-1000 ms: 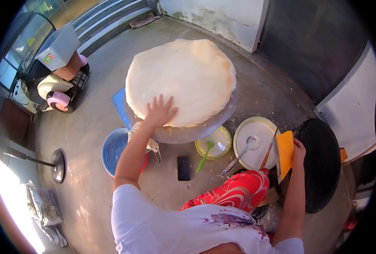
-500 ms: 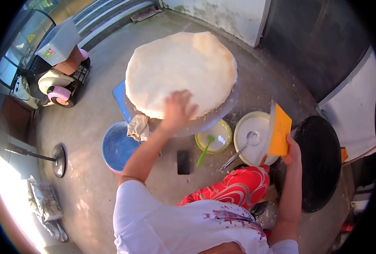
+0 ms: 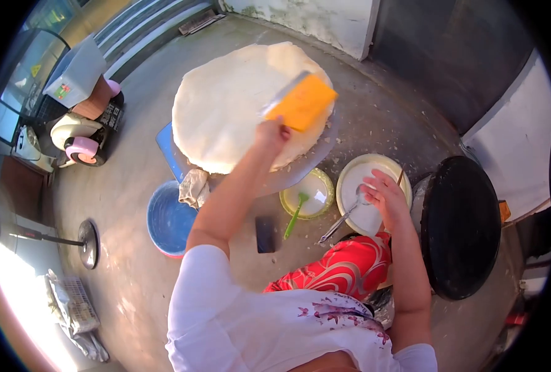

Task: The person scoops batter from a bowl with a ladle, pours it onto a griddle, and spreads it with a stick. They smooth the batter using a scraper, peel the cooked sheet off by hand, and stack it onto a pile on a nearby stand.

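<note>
A large round sheet of pale dough (image 3: 232, 102) lies on a round board (image 3: 281, 183). My left hand (image 3: 273, 135) grips the corner of an orange scraper (image 3: 306, 102), tilted over the right part of the dough. Fingers apart and empty, my right hand (image 3: 384, 193) hovers over a cream bowl (image 3: 348, 180) of white batter, in which a metal ladle (image 3: 343, 222) rests. Beside that bowl is a smaller yellow-green bowl (image 3: 326, 186) with a green brush (image 3: 296, 217). A crumpled cloth (image 3: 194, 188) sits at the board's lower left edge.
A blue basin (image 3: 170, 217) and a black phone (image 3: 265, 234) are on the floor. To the right stands a large black round lid or pan (image 3: 462, 226). A scooter (image 3: 80, 133) carrying a clear bin (image 3: 77, 71) is at the upper left, near steps (image 3: 145, 37).
The orange scraper has passed from my right hand to my left and is now above the dough. My right hand has moved left over the bowl and opened. The view has shifted slightly.
</note>
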Tool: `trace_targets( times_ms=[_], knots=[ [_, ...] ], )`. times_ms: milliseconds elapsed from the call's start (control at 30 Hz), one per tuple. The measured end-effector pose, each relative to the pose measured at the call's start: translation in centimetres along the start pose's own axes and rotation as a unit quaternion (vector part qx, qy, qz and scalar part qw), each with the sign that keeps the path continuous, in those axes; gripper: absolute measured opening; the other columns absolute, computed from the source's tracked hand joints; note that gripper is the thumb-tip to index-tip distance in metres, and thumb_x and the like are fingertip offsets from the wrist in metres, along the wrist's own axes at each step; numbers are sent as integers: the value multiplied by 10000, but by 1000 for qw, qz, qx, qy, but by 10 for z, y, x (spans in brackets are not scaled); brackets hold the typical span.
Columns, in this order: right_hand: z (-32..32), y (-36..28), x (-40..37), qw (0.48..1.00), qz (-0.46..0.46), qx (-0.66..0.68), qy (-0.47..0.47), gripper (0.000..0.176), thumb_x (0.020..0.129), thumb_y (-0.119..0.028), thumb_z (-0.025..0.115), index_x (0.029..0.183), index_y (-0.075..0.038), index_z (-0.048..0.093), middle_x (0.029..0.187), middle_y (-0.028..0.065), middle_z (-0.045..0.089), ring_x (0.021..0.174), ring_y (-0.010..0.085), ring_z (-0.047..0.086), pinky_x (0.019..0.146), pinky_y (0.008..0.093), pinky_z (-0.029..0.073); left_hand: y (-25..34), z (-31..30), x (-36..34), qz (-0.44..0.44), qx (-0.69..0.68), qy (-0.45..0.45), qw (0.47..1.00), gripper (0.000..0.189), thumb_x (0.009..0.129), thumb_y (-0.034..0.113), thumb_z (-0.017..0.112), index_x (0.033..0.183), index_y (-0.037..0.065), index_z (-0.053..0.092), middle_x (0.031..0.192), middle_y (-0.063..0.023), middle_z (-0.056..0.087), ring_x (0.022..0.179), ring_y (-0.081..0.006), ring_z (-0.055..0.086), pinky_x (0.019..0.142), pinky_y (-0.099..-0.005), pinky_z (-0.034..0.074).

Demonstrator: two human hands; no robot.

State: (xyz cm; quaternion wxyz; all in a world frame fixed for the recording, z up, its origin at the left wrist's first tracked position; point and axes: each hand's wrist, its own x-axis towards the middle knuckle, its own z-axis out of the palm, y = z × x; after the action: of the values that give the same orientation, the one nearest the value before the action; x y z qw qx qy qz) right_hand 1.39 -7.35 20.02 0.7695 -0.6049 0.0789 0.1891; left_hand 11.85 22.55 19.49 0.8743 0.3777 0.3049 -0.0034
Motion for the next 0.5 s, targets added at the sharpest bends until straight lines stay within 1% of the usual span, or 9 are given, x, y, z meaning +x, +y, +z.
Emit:
trace_targets(
  times_ms=[33,67,167,233,267,333,400,467,500],
  knots=[
    [-16,6,-3,1000,12,1,19,415,870,-229,499,1217,-21,407,1047,110,566,939,198,552,800,297,416,12,-5,20,-14,-22,22,999,45,885,82,421,907,71,458,705,-47,469,503,-120,409,414,-212,342],
    [-30,13,-6,1000,9,5,25,415,870,-229,499,1217,-21,407,1047,110,566,939,198,552,800,297,416,21,-8,33,-28,-44,44,998,64,884,62,403,928,88,441,712,-62,459,490,-128,399,396,-208,323],
    [-70,34,-16,995,53,-35,81,349,865,-225,508,1160,-42,473,986,79,586,857,161,565,744,269,428,26,-5,47,-35,-51,80,995,97,889,58,379,963,109,416,752,-66,461,519,-133,418,409,-214,332],
    [-91,50,-21,987,93,-26,130,268,863,-216,511,1081,-61,529,932,44,594,783,127,567,676,246,436,21,1,53,-47,-50,79,994,92,893,63,374,962,107,414,761,-66,461,527,-133,421,412,-216,332],
    [-98,57,-24,986,94,-21,133,268,863,-216,511,1081,-61,529,932,44,594,783,127,567,676,246,436,17,3,55,-57,-54,84,993,88,896,68,369,962,106,412,770,-67,462,534,-134,424,415,-219,332],
    [-111,68,-30,976,130,-18,174,222,841,-203,532,1027,-81,526,836,6,603,711,95,573,622,234,446,10,4,56,-58,-51,86,993,104,898,70,364,987,101,408,814,-83,469,564,-145,432,438,-228,357],
    [-129,89,-34,971,146,-36,187,221,839,-203,531,1026,-84,527,834,5,604,708,93,573,608,229,443,5,2,55,-61,-50,87,993,123,900,71,360,1012,97,405,858,-99,476,595,-157,439,461,-237,382],
    [-149,117,-35,963,163,-51,206,219,837,-202,530,1024,-87,528,832,4,606,706,91,574,594,224,440,8,-4,49,-82,-146,50,985,155,907,109,357,1034,32,397,993,-160,473,713,-225,490,616,-298,459],
    [-159,135,-33,959,180,-82,203,251,823,-200,546,1039,-76,523,842,15,609,717,104,580,587,231,443,11,-7,38,-113,-183,-4,977,205,906,126,361,1052,-16,382,1041,-189,456,788,-262,494,708,-320,451]
  ],
)
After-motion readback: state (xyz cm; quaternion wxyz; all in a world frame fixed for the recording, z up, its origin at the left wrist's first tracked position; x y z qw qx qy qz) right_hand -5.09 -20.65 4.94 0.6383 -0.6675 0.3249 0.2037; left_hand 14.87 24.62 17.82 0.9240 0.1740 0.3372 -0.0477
